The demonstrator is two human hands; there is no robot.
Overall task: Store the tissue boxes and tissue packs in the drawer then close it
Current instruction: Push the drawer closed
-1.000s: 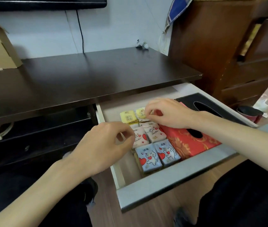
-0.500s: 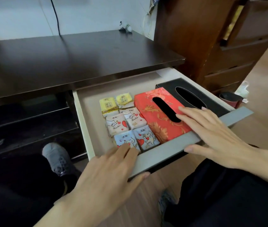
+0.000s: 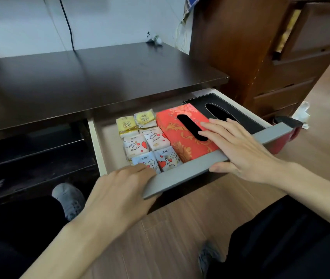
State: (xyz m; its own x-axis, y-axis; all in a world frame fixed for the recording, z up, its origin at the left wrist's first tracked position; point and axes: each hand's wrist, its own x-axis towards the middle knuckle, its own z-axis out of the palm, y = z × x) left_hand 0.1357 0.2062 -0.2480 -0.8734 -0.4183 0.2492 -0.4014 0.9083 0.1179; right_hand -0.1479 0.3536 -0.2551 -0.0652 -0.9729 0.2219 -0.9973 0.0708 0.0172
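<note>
The drawer [image 3: 190, 174] stands part-way out from under the desk, with a grey front panel. Inside lie a red patterned tissue box [image 3: 172, 125] and, to its right, a black tissue box [image 3: 197, 100]. Left of the red box sit several small tissue packs: yellow ones [image 3: 126, 124] at the back, white ones with hearts [image 3: 135, 147] in the middle, blue ones [image 3: 168, 160] at the front. My left hand [image 3: 119, 194] grips the panel's left end, fingers over its top edge. My right hand [image 3: 240, 150] lies over the panel's right half, fingers reaching above the red box.
The dark desk top [image 3: 99, 77] overhangs the drawer's back. A brown wooden cabinet [image 3: 260, 57] stands close on the right, with a red and black cup [image 3: 287, 127] on the floor beside it. Dark shelves [image 3: 29, 158] lie under the desk at left. A grey shoe [image 3: 69, 198] rests below.
Both hands left the packs inside the drawer and came onto its front panel. The drawer has slid further in under the desk.
</note>
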